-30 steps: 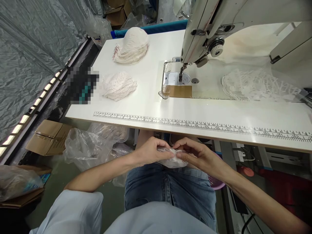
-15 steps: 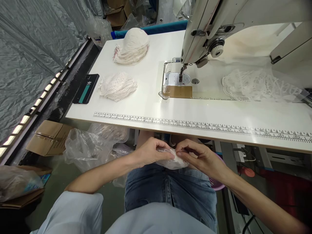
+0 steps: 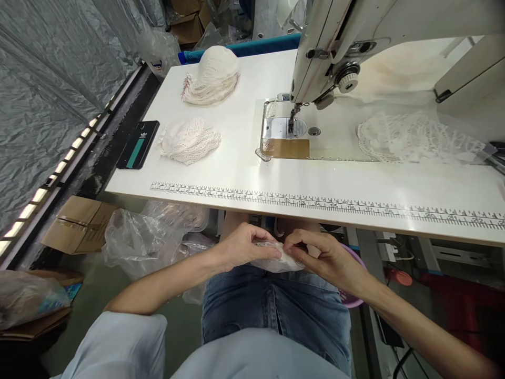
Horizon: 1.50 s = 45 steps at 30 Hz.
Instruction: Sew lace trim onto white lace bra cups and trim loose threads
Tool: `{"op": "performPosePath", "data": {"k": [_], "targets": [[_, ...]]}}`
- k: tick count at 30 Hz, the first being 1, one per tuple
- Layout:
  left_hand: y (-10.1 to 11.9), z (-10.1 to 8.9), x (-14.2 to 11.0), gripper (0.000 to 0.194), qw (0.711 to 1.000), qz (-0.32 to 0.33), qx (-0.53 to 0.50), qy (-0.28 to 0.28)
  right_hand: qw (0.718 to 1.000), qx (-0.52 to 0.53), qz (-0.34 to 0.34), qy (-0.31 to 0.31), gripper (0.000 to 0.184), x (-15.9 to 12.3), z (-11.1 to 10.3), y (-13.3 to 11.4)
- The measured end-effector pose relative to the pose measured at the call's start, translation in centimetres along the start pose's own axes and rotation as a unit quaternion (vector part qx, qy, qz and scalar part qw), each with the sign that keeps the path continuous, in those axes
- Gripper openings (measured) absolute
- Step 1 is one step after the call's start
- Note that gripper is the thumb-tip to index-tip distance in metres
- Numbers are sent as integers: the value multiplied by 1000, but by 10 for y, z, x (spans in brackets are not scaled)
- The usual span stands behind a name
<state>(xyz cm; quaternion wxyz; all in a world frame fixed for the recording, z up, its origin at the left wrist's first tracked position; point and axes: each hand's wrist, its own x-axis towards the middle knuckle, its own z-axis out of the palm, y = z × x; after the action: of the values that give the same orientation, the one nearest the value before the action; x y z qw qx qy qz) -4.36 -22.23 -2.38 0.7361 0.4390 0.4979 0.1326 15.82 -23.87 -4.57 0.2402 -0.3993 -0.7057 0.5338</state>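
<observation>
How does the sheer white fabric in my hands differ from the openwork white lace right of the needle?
The sheer white fabric is held by your left hand and right hand; the openwork white lace lies untouched on the white table. The fabric is bunched; the lace spreads wider. Both are white.

in the grip, sheer, wrinkled cloth (image 3: 272, 265) is seen — below it, jeans (image 3: 240, 300) of matt, faded denim. beyond the grip, a smooth, glossy tabletop (image 3: 236, 171) is shown, and the needle plate (image 3: 276, 128) is finished in shiny metal. left of the grip, a bag (image 3: 136, 245) of crinkled clear plastic is seen.
</observation>
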Motion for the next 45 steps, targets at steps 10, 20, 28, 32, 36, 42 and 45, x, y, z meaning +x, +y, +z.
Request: {"op": "performPosePath", "data": {"k": [10,20,28,32,36,42,45], "targets": [[0,1,1,18,1000,-4,4,2,1000,-16,-17,1,13,-1,-2,-1],[2,1,1,21,1000,-8,-2,15,998,-29,-50,7,17,0,-2,2],[5,2,1,19,1000,-7,-2,21,1000,-14,17,1,15,0,-3,-2],[5,3,1,18,1000,-2,2,24,1000,-2,27,2,13,0,-4,-2],[5,3,1,18,1000,10,14,18,999,9,37,0,13,0,-3,-3],[5,2,1,18,999,19,26,18,999,14,51,8,14,0,-3,-2],[6,3,1,20,999,28,28,22,998,23,55,7,16,-1,-2,-2]]}}
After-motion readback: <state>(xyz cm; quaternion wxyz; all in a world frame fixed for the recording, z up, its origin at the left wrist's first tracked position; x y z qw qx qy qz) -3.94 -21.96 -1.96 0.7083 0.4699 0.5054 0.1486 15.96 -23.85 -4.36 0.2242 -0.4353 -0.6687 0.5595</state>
